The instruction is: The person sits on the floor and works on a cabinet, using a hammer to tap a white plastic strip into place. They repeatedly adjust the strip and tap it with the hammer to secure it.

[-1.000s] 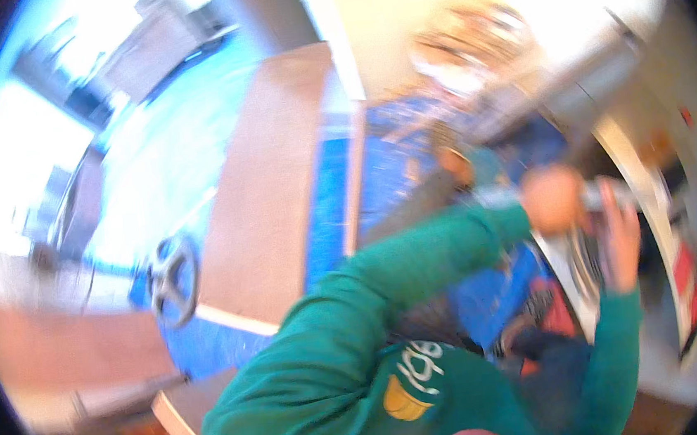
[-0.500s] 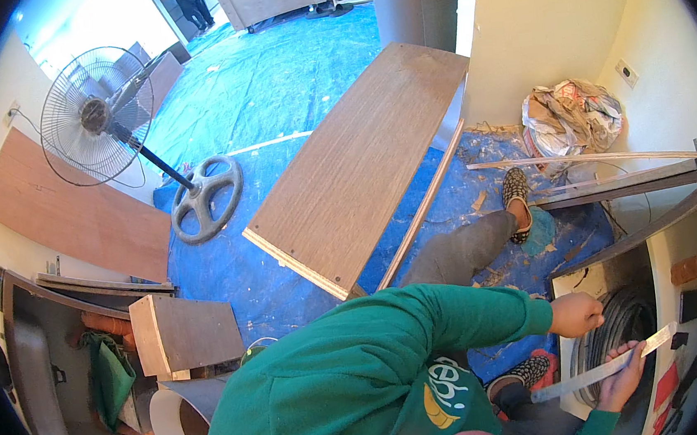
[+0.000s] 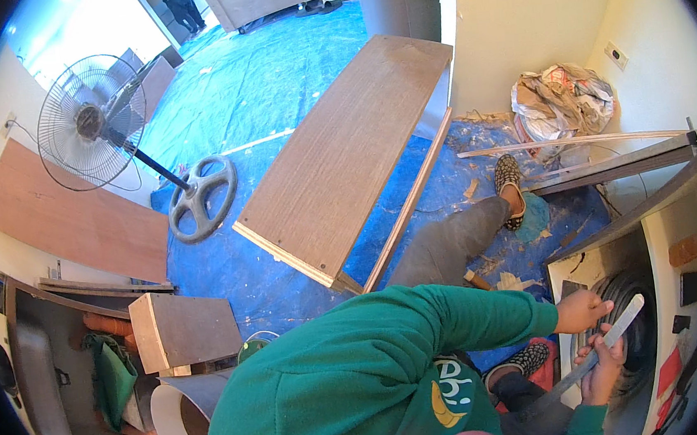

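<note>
My right hand (image 3: 603, 372) is closed around a long, narrow, flat pale strip (image 3: 623, 323), whose material I cannot make out. The strip slants upward, one end above the hand and the other running down towards my lap. My left hand (image 3: 582, 311) is closed just above the right one, close beside the strip's upper part. Its fingertips are pressed together, and whatever they may hold is too small or hidden to tell. Behind both hands, a coil of dark hose or cable (image 3: 626, 286) sits inside an open cabinet.
A wooden panel unit (image 3: 344, 164) stands on the blue sheet (image 3: 287, 82) ahead, beside my outstretched leg. A pedestal fan (image 3: 91, 122) is at left, with a small wooden box (image 3: 184, 327) nearer. A crumpled sack (image 3: 562, 103) and long boards (image 3: 617, 165) lie at right.
My right hand has tilted the strip more steeply and moved it up slightly. The left hand has come closer to the strip and the right hand. The view has shifted a little.
</note>
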`<state>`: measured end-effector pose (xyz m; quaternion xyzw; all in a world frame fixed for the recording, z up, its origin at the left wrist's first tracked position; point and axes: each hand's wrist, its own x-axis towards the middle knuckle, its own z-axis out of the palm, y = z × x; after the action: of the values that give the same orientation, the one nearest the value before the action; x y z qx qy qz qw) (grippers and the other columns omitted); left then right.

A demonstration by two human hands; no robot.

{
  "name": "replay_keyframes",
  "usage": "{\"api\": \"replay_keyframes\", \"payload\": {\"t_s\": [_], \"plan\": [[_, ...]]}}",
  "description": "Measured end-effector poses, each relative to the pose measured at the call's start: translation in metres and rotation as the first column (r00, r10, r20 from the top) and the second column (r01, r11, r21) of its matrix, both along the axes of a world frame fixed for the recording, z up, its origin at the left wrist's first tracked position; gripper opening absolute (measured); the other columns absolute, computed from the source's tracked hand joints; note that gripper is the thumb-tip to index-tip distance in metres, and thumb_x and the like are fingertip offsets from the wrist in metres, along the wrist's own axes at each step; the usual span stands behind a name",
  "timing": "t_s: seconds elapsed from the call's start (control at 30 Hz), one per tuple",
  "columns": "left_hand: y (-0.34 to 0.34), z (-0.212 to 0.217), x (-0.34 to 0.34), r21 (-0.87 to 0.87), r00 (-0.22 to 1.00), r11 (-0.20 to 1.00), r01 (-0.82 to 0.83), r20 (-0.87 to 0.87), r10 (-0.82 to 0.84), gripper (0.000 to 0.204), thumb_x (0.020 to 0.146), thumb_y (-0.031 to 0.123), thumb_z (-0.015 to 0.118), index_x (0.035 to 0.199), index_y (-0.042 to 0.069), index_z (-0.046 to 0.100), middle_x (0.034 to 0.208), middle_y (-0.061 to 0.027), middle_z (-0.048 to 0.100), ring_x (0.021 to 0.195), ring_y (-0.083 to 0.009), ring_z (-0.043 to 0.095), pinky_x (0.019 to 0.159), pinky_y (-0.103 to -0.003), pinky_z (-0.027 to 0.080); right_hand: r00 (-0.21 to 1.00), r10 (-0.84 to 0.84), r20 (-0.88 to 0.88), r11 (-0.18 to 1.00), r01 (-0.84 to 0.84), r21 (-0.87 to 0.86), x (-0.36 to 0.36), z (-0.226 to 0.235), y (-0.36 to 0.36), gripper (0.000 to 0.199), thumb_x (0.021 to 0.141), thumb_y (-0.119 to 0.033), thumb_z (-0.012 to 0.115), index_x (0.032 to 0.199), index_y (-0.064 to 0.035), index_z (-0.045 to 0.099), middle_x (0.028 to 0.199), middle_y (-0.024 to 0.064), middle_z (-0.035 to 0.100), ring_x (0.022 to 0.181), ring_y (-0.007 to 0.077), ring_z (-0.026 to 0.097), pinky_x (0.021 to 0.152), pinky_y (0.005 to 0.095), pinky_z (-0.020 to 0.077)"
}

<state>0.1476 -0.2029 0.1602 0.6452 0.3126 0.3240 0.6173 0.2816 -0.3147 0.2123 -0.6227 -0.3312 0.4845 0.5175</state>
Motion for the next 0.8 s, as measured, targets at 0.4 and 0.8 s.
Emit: {"api": "replay_keyframes", "payload": {"t_s": [0.4, 0.8], "plan": [[-0.088, -0.056, 0.021, -0.254, 0.943, 0.909, 0.330, 0.132, -0.306, 0.045, 0.103, 0.046, 0.059, 0.105, 0.001, 0.059, 0.081, -0.0095, 0.063, 0.080, -0.0198, 0.064, 0.072, -0.038, 0.050, 0.971, -0.208, -0.117, 0.951, 0.228, 0.210, 0.044, -0.029, -0.001, 0.028, 0.107, -0.032, 0.056, 0.116, -0.0054, 0.057, 0.097, 0.0083, 0.058, 0.093, 0.0197, 0.061, 0.086, 0.0354, 0.0519], [-0.063, -0.066, -0.032, -0.104, 0.993, 0.989, -0.104, 0.038, 0.108, 0.032, 0.101, 0.038, 0.065, 0.097, 0.006, 0.066, 0.079, 0.0016, 0.056, 0.076, -0.0114, 0.053, 0.065, -0.033, 0.047, 0.930, 0.105, 0.353, 0.983, -0.044, -0.177, 0.038, -0.011, -0.015, 0.062, 0.092, 0.003, 0.061, 0.151, -0.0098, 0.044, 0.136, 0.0151, 0.055, 0.090, 0.0218, 0.067, 0.068, 0.0314, 0.0580]]}}
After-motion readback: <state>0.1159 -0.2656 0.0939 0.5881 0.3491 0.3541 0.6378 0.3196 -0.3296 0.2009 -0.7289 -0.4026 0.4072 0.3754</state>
